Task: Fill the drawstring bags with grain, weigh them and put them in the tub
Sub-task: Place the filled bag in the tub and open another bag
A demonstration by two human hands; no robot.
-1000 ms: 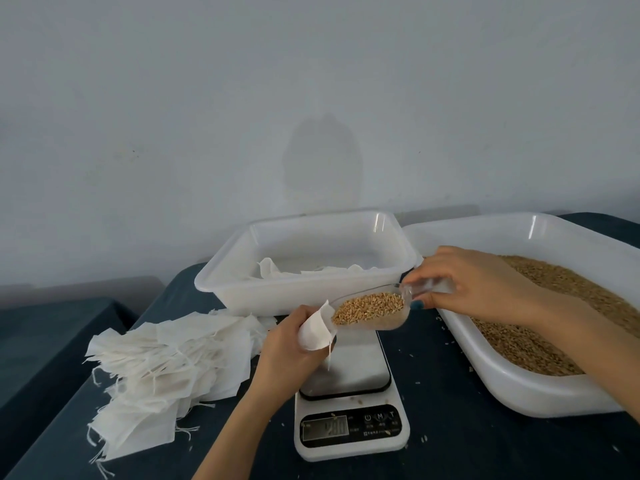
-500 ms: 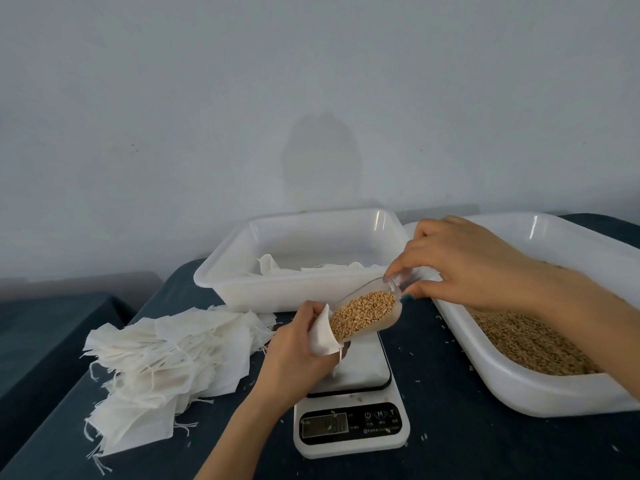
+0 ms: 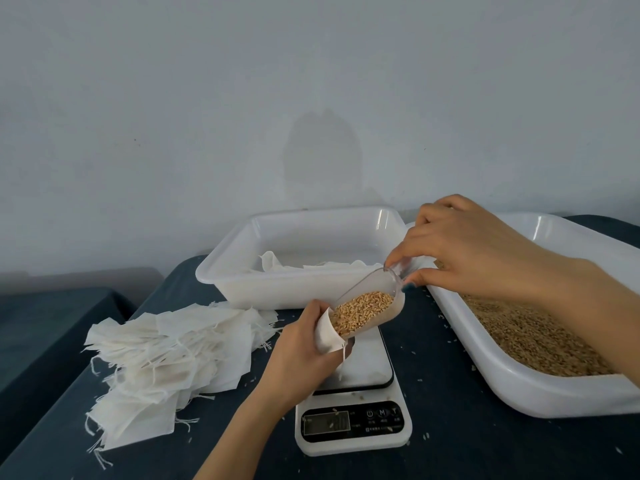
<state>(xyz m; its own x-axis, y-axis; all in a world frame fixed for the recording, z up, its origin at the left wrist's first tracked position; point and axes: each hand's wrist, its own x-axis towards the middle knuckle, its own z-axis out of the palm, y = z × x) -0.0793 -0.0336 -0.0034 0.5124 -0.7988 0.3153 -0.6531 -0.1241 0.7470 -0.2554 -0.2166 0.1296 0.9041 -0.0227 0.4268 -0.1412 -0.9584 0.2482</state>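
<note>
Head view has the filling step in hand: the left hand [image 3: 301,355] grips a small white drawstring bag [image 3: 327,336] by its mouth, just above the scale [image 3: 353,403]. The right hand [image 3: 474,251] pinches the handle end of a clear scoop [image 3: 372,289], tilted down so its lip sits in the bag's opening. The grain [image 3: 360,311] lies banked at the scoop's low end, and most of it looks not yet poured.

The next move, I judge, calls for lifting the handle higher while the bag's mouth is held wide, or kernels will spill over the soft edge. Then the bag goes onto the scale's platform directly below.

The tub [image 3: 277,285] stands at the worktop's [image 3: 450,445] back edge, behind the scale, with a few white bags [image 3: 311,266] inside. A larger grain tray [image 3: 519,386] runs along the right edge, and a heap of empty bags [image 3: 169,355] lies toward the left edge. Stray kernels dot the dark worktop. The scale's display is too blurred to read. Nothing blocks the drop to the platform. On the way to the tub, only its near wall must be cleared.
</note>
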